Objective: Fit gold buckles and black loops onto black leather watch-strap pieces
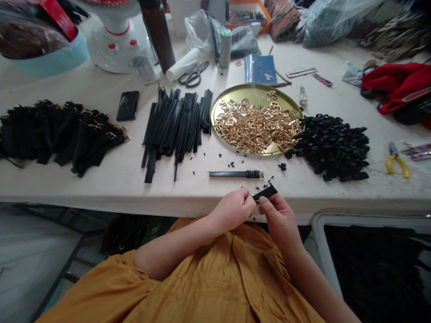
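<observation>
At the table's front edge both my hands are closed on one short black strap [267,193]. My left hand [237,205] grips its near end, where a bit of gold metal, perhaps a buckle, shows between the fingers. With thumb and fingers my right hand [278,213] pinches the strap from the other side. Just beyond lies a black strap with a gold buckle and a loop [232,174]. Farther back, a round gold tray [218,92] bears a heap of gold buckles [256,128]. Black strap loops [332,146] are piled to its right, and flat black strips [178,123] to its left.
Buckled straps [57,132] are heaped at far left, near a phone [128,106]. Scissors [194,74], a blue booklet [260,69] and a thread spool [225,49] stand behind. Yellow-handled pliers [398,163] lie at right. A white-rimmed bin [318,224] holds black pieces below the table.
</observation>
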Available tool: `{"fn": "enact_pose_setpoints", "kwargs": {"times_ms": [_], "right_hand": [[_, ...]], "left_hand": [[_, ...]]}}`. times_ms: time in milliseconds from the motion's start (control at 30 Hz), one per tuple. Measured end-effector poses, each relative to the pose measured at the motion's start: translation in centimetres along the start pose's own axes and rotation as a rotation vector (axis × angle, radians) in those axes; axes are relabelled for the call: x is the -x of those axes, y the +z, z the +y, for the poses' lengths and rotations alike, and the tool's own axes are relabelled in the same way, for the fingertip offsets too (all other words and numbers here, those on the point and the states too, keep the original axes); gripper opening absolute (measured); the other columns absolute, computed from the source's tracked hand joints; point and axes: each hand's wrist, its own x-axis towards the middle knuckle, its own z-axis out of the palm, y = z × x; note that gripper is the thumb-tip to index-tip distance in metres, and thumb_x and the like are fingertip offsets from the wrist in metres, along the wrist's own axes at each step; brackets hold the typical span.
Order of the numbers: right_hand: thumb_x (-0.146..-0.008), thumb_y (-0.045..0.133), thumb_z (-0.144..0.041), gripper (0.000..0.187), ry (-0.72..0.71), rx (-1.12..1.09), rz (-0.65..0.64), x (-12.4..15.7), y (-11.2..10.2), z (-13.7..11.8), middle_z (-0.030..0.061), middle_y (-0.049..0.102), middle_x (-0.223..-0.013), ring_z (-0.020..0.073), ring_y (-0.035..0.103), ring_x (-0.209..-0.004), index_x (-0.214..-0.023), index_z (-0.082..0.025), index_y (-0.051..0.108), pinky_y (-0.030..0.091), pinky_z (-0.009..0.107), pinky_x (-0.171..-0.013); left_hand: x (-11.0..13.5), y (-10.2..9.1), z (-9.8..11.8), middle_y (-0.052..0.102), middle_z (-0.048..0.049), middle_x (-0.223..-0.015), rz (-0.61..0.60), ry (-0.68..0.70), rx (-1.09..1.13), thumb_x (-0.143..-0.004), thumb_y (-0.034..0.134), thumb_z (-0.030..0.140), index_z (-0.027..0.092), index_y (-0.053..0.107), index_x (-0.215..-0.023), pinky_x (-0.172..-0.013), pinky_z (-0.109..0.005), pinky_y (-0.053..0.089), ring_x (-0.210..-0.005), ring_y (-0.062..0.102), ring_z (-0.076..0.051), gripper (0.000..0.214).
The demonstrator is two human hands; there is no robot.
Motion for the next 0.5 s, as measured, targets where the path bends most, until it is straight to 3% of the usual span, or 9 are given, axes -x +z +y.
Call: {"fn": "enact_pose_setpoints", "kwargs": {"times_ms": [300, 500], "right_hand": [[-0.079, 0.055, -0.037, 0.018, -0.100, 0.195, -0.008, -0.17, -0.01, 0.13, -0.0035, 0.049, -0.062, 0.0108, 0.042, -0.057, -0.076, -0.020, 0.055, 0.035, 0.025, -0.055], [-0.077, 0.058, -0.028, 0.011, -0.507, 0.656, 0.160, -0.14, 0.13, -0.51, -0.0017, 0.049, -0.066, 0.0131, 0.045, -0.061, -0.071, -0.020, 0.054, 0.038, 0.026, -0.058]], "left_hand": [[0.14, 0.38, -0.80, 0.052, 0.0023, -0.061, -0.046, 0.067, 0.094, -0.082, 0.037, 0.033, 0.018, 0.044, -0.069, -0.052, -0.022, 0.032, -0.058, 0.045, -0.011, 0.021], [0.41, 0.12, -0.61, 0.051, 0.0025, -0.062, -0.023, 0.036, 0.110, -0.081, 0.039, 0.029, 0.018, 0.045, -0.068, -0.054, -0.022, 0.033, -0.059, 0.045, -0.011, 0.018]]}}
